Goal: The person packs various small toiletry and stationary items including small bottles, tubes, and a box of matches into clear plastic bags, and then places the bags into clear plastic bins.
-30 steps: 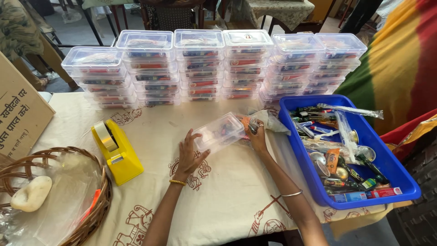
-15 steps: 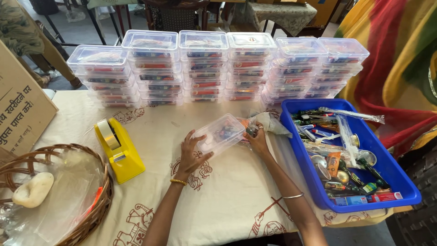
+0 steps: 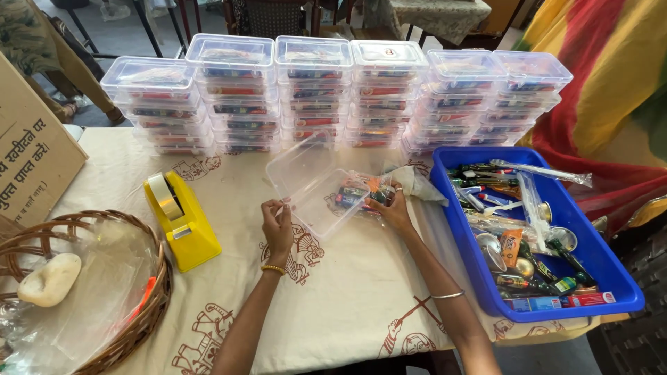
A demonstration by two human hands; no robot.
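Note:
A clear plastic box (image 3: 332,203) lies on the printed tablecloth (image 3: 333,292) with its lid (image 3: 299,164) swung up and back. Small coloured packets show inside the box. My left hand (image 3: 276,221) pinches the box's near left corner. At the right end of the box my right hand (image 3: 396,206) has its fingers on the rim and on the small packets there. A crumpled clear plastic bag (image 3: 417,182) lies just beyond my right hand.
Rows of stacked, filled clear boxes (image 3: 333,90) line the table's far side. A blue tray (image 3: 611,278) of small packets and bottles sits at the right. A yellow tape dispenser (image 3: 179,221), a wicker basket (image 3: 139,319) and a cardboard box (image 3: 31,167) are at the left.
The box was shut and tilted between both hands; now it rests flat with its lid open. My left hand slid from under the box to its near left corner.

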